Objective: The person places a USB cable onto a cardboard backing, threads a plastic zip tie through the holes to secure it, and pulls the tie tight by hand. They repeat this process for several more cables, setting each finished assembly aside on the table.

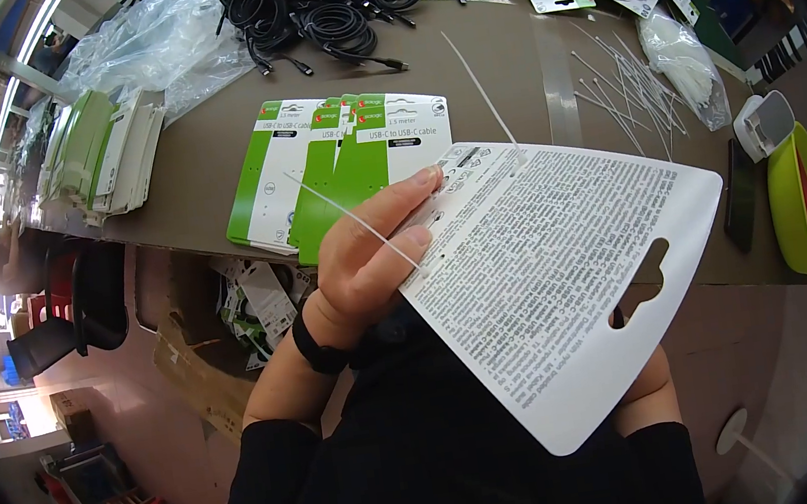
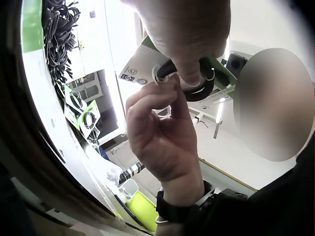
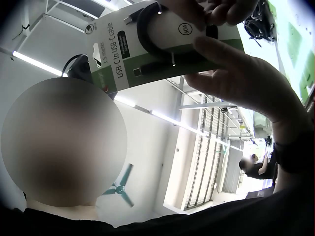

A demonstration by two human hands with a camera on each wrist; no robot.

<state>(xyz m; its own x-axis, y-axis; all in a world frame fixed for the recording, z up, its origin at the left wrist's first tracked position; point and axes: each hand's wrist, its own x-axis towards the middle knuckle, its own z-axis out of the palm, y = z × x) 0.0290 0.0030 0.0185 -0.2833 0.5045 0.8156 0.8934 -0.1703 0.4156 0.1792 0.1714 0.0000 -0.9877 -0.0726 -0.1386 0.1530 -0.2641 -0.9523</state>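
A white printed card (image 1: 575,251) is held up with its back toward the head view. The left hand (image 1: 368,251) grips its near left edge; two thin white ties (image 1: 481,86) stick out of the card's back. On the other face of the card (image 3: 106,44) lies a coiled black cable (image 3: 142,37), crossed by white tie loops. Against that face, the right hand (image 2: 165,128) has its fingers curled with the tips at the black cable (image 2: 199,93). Most of the right hand is hidden behind the card in the head view.
Green-and-white cards (image 1: 259,184) lie on the table (image 1: 456,19), with stacked cards (image 1: 99,153) at left. Black cables (image 1: 335,24) are at the back. Loose white ties (image 1: 620,89), a plastic bag (image 1: 683,66) and a green bowl (image 1: 789,205) are at right.
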